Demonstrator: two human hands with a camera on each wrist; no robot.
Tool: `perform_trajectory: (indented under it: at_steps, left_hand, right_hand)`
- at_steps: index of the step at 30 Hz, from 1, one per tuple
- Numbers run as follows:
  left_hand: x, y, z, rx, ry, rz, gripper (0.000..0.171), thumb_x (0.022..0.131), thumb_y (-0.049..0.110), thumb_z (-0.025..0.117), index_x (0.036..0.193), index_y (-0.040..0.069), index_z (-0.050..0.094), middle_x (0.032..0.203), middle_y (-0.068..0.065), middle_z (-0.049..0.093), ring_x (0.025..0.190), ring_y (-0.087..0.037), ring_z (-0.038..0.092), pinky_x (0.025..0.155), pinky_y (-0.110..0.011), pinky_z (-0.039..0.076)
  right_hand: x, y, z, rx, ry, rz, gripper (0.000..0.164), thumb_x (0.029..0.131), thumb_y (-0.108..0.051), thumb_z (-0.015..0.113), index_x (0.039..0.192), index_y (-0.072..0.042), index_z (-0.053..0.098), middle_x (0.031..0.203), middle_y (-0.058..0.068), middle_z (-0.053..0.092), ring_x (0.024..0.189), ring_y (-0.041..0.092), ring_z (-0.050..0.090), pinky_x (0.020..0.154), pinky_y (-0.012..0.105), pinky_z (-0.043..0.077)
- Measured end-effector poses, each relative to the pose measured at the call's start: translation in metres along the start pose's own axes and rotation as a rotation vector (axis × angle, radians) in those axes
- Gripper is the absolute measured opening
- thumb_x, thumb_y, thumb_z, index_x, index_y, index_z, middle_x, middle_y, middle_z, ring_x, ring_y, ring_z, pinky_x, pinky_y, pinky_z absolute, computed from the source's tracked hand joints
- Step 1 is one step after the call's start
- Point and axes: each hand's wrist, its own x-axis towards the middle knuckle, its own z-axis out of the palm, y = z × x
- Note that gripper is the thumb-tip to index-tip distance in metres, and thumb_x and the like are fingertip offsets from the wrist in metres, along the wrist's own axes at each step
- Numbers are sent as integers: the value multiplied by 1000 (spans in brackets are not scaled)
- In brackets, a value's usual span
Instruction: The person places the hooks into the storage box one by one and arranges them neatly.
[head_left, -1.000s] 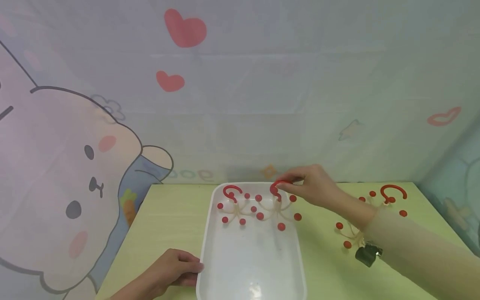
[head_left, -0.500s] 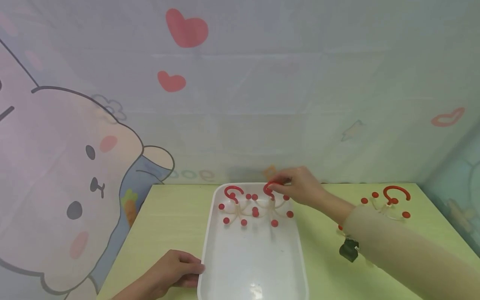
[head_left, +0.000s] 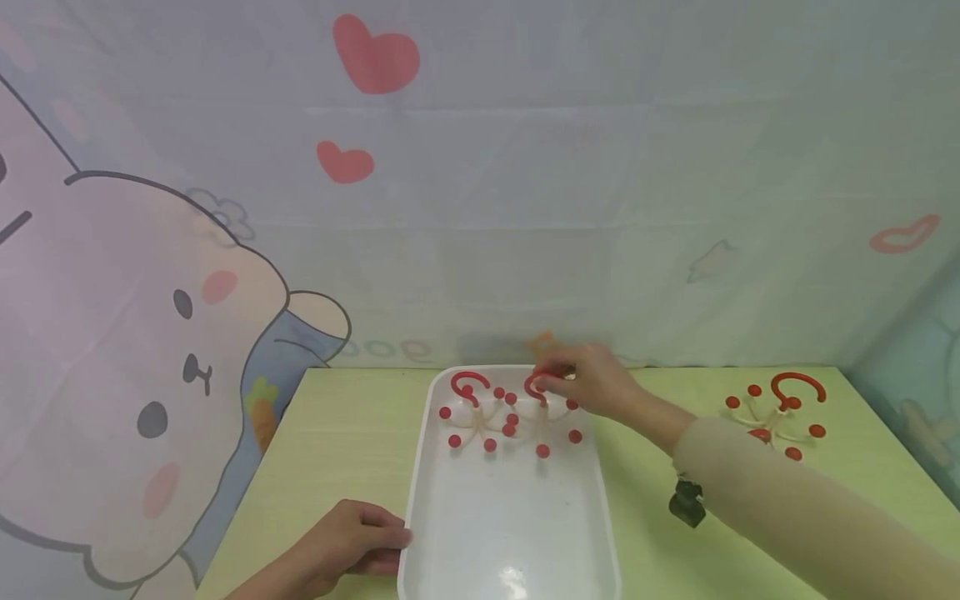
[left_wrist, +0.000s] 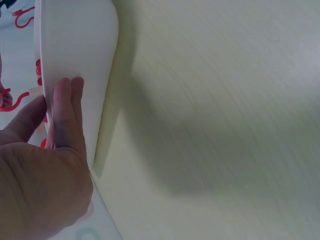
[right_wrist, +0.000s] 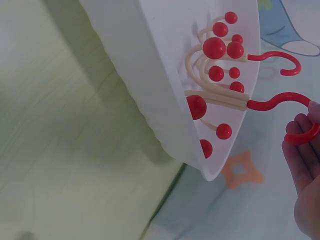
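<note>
My left hand (head_left: 360, 542) pinches the left rim of a white tray (head_left: 510, 517), thumb on the inner side and fingers along the outer wall in the left wrist view. At the tray's far right, my right hand (head_left: 600, 385) pinches the red hook of a multi-arm hanger (right_wrist: 220, 97). Its cream arms fan out and end in red balls, upright over the tray's floor. Beside it on the left, a matching hanger (head_left: 477, 417) stands in the tray with its hook up. Some balls of the two overlap in the head view.
Another such hanger (head_left: 780, 421) stands on the pale green table (head_left: 345, 450) at the right. A small black object (head_left: 687, 502) shows beneath the right sleeve (head_left: 795, 500). Behind the table hangs a printed cloth (head_left: 525, 208) with a rabbit and hearts.
My right hand has moved slightly left with its hanger, closer to the other one in the tray. The sleeve now covers a hanger seen earlier on the table. My left hand stays at the rim.
</note>
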Motion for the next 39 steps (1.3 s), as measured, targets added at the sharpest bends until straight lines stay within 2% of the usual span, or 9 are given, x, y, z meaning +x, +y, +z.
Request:
perform_trajectory:
  at_steps: [6,14,21,28,34,39]
  left_hand:
    - [3,1,3,9,-25,2,24,93,8,82,109,-8,75,98,-11,79,87,-22,79,79,-38,68]
    - [5,2,5,32,6,-18,21,93,7,82,107,-7,75,96,-10,78,84,-21,78,77,-37,68]
    - [4,4,6,35,9,-22,20,93,7,82,106,-7,75,96,-11,78,84,-21,78,77,-37,68]
    - [3,7,7,51,13,-10,21,92,5,82,106,-8,74,95,-11,77,85,-22,78,76,-37,68]
    - [3,8,8,69,24,-6,19,91,5,83,105,-7,75,94,-9,77,84,-21,77,75,-36,68]
    - [4,9,7,71,47,2,19,90,4,83,104,-7,75,92,-8,77,82,-20,77,74,-35,68]
  right_hand:
    - [-1,3,5,2,-6,-1,9,94,-9,84,102,-12,83,92,-4,80,84,11,75,80,30,66]
    - [-1,7,10,-5,-27,52,8,96,-14,83,103,-13,84,96,-4,81,88,12,75,74,24,63]
    - [-1,13,14,3,-12,52,7,95,-11,83,102,-13,83,93,-4,80,77,10,71,65,24,61]
    - [1,16,15,-28,-3,87,9,95,-11,82,104,-14,83,95,-4,79,84,14,71,70,25,62]
    - [2,18,15,-24,-16,113,9,96,-12,81,105,-14,82,95,-1,79,79,13,68,67,26,61]
    - [4,17,13,-47,-8,115,9,97,-13,81,105,-14,82,96,-3,79,88,17,73,76,31,65]
